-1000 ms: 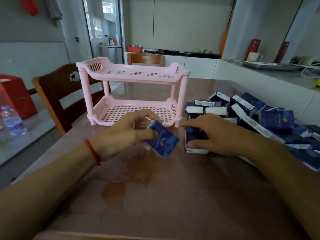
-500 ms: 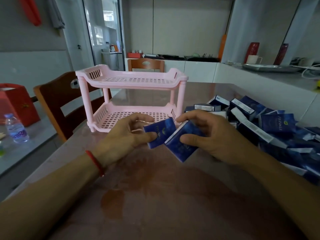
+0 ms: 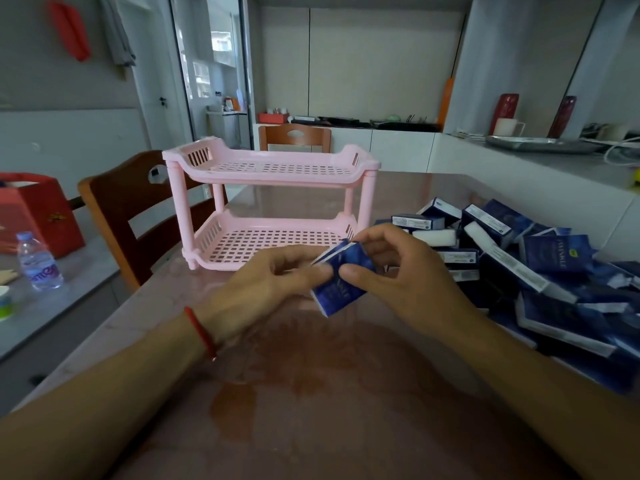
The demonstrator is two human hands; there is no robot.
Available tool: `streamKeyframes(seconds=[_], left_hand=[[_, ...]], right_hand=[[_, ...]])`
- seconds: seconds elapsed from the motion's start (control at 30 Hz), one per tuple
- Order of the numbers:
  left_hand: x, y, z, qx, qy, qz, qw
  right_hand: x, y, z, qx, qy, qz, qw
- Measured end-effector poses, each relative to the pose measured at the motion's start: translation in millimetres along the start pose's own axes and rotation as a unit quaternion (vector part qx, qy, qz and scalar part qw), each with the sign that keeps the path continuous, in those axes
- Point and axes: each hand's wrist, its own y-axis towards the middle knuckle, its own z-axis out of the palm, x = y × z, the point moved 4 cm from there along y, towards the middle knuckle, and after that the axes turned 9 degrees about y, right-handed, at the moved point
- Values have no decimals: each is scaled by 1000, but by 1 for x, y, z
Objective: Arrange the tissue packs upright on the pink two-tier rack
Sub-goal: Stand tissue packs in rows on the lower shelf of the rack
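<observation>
Two packs squared together before the rack

Both hands, left hand (image 3: 273, 285) and right hand (image 3: 398, 271), pinch the tissue packs (image 3: 341, 282); align edges, then stand them in the pink rack (image 3: 270, 216).

Blue tissue packs and a pink rack

Two dark blue packs (image 3: 341, 277) sit pressed together mid-frame, tilted. A pile of packs (image 3: 540, 261) lies at right. The pink rack (image 3: 273, 206) stands behind, both shelves bare.

Water bottle (image 3: 38, 261) beside red box (image 3: 38, 211), wooden chair (image 3: 138, 209)
</observation>
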Motion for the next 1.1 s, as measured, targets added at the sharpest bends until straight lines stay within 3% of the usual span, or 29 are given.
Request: streamKeyframes(seconds=[0.1,0.23,0.37,0.43,0.57,0.77,0.93,1.1], left_hand=[[3,2,-5,16,166,34,985],[5,5,-17,-37,177,66,981],[6,14,-39,-153,178,62,970],[6,26,-50,-179,245,41,952],[5,65,-61,-110,351,-18,930],[14,133,-54,-28,461,-13,887],[33,164,-52,-3,451,-6,892],[47,172,-58,-16,372,-1,928]], right_hand=[[5,7,6,7,-36,-7,999],[3,15,16,3,-46,-14,999],[-6,14,22,-66,-33,-60,995],[-15,11,24,-63,-52,-63,995],[-28,10,27,-36,-104,-67,992],[-33,15,20,-81,-107,-74,988],[-37,18,17,-89,-70,-44,993],[-39,19,18,-88,-68,-42,993]])
